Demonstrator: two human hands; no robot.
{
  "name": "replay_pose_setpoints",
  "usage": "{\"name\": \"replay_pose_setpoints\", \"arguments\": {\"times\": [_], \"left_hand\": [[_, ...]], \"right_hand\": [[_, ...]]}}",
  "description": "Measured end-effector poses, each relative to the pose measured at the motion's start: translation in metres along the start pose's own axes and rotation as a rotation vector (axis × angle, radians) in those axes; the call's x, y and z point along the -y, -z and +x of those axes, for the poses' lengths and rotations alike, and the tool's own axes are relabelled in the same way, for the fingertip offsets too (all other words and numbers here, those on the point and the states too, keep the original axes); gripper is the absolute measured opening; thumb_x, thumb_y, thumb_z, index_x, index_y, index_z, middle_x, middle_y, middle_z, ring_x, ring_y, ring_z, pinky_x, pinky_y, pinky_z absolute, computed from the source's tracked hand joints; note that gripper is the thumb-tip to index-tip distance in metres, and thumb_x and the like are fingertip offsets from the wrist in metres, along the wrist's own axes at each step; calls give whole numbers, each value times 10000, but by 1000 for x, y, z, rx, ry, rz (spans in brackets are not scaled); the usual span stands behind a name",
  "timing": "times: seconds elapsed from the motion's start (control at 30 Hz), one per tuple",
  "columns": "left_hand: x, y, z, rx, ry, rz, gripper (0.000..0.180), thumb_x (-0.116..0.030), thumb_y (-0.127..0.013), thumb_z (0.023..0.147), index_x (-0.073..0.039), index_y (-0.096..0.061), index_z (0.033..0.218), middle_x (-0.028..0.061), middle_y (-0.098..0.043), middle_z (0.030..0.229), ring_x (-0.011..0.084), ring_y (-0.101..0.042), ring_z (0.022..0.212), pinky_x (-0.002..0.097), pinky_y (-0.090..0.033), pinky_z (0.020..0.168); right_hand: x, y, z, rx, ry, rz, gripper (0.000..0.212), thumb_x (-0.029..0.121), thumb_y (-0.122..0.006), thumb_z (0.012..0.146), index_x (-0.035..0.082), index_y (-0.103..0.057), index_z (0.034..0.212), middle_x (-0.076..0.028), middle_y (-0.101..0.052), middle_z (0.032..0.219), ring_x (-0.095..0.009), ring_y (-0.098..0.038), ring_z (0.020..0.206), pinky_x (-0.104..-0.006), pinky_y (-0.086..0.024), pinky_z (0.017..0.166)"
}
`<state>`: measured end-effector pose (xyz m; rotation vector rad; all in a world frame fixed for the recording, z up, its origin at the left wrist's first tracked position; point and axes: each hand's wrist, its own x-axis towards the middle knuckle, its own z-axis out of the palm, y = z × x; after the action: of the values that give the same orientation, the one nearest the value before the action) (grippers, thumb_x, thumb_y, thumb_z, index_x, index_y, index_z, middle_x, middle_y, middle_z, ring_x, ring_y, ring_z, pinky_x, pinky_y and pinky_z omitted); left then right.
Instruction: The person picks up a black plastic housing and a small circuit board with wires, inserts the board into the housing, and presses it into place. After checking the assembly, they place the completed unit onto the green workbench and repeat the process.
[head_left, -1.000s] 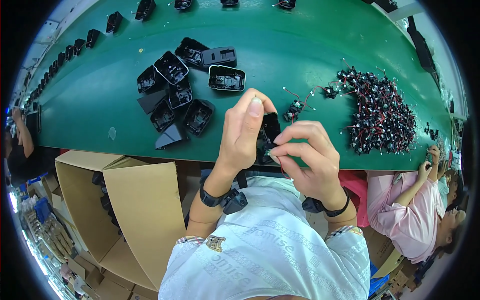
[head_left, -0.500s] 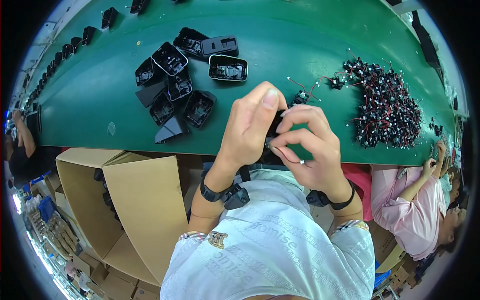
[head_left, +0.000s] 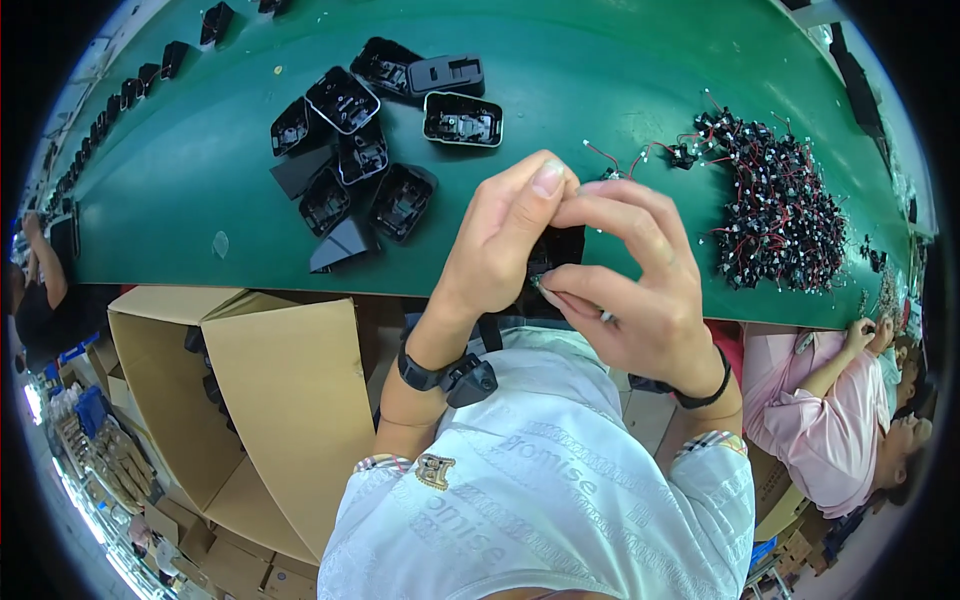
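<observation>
Over the table's near edge, my left hand point(head_left: 500, 235) is closed around a black plastic housing point(head_left: 565, 248), its thumb up on top. Most of the housing is hidden by my fingers. My right hand point(head_left: 640, 270) meets it from the other side, thumb and fingertips pinched at the housing's lower end. A small wired part sits in that pinch, with a white plug point(head_left: 606, 316) showing below the fingers. Just beyond my right hand lies a small black module with red wires point(head_left: 612, 172).
Open black housings point(head_left: 463, 119) lie in a loose group at left on the green table point(head_left: 560, 60). A heap of wired black modules point(head_left: 780, 205) covers the right side. A cardboard box point(head_left: 290, 420) stands below the edge at left. Another person point(head_left: 820, 410) sits at right.
My right hand has shifted slightly up and right, its upper fingers now reaching over the housing. The red wire seen under its fingers is now mostly hidden. My left hand keeps its hold.
</observation>
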<state>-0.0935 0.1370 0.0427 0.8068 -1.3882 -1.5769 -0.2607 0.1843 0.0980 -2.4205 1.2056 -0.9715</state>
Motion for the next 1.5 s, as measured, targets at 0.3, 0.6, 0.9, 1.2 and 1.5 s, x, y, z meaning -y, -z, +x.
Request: {"name": "replay_pose_setpoints", "arguments": {"times": [0.3, 0.6, 0.9, 1.2, 1.5], "left_hand": [[-9, 5, 3, -9, 10, -124, 503, -391, -374, 1106, 16, -573, 888, 51, -584, 848, 121, -539, 787, 281, -450, 751], [1, -2, 6, -195, -38, -124, 423, -345, -413, 1097, -2, -565, 903, 52, -560, 824, 120, -519, 770, 276, -446, 708], [-11, -9, 9, -129, -29, -42, 377, -370, -507, 1083, 5, -549, 1087, 52, -657, 816, 123, -596, 638, 337, -469, 549], [-8, -17, 2, -99, 115, -315, 336, -340, -612, 1047, -19, -555, 1130, 33, -662, 801, 33, -554, 584, 183, -404, 479], [-9, -18, 11, -127, 124, -354, 337, -344, -651, 1028, -19, -570, 1061, 35, -660, 788, 43, -572, 583, 189, -432, 479]], "right_hand": [[0, -26, -11, -123, -72, 91, 250, 8, -828, 651, 75, -733, 873, -140, -651, 1223, -374, -593, 1156, -475, -488, 977], [-2, 0, 0, 115, -62, 86, 399, 153, -872, 656, 72, -722, 1016, -143, -605, 1337, -403, -538, 1289, -516, -458, 1057], [-18, 4, -6, -19, -148, 292, 366, 112, -898, 667, 32, -721, 978, -157, -627, 1249, -343, -621, 1183, -420, -527, 950], [-31, -5, -23, -202, -363, 733, 376, 59, -863, 685, -22, -741, 1031, -200, -487, 1440, -361, -533, 1313, -497, -407, 1126], [-32, -2, -21, -156, -481, 819, 385, 52, -849, 694, -15, -741, 1057, -182, -468, 1458, -359, -525, 1322, -492, -420, 1114]]}}
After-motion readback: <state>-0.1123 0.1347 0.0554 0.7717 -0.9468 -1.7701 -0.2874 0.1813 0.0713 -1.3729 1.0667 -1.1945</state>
